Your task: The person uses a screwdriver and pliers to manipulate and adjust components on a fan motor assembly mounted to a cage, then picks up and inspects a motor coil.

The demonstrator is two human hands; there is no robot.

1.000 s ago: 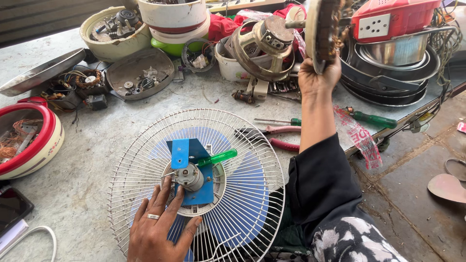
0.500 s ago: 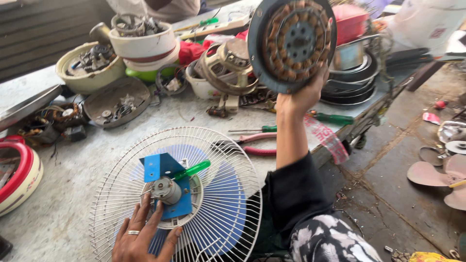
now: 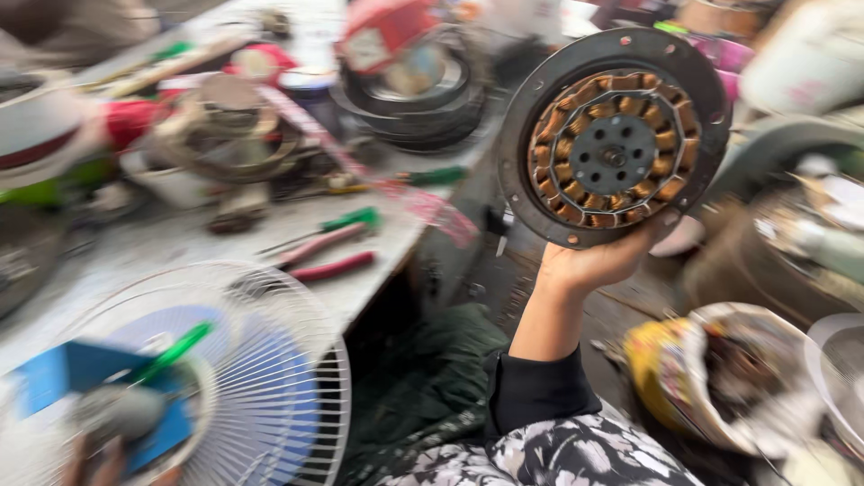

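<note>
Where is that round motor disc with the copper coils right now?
The motor disc is upper right, held up by the right hand, off the table's edge.

label on red casing (image 3: 364,49): a pale rectangular patch, too blurred to make out more; it sits at the far end of my bench, above the stacked dark rings
packages, signs, screens: I see none

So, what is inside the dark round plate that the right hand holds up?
Inside the round plate sits a ring of copper-coloured coils around a dark hub with small holes. The right hand covers the lower rim; the back is hidden.
</note>
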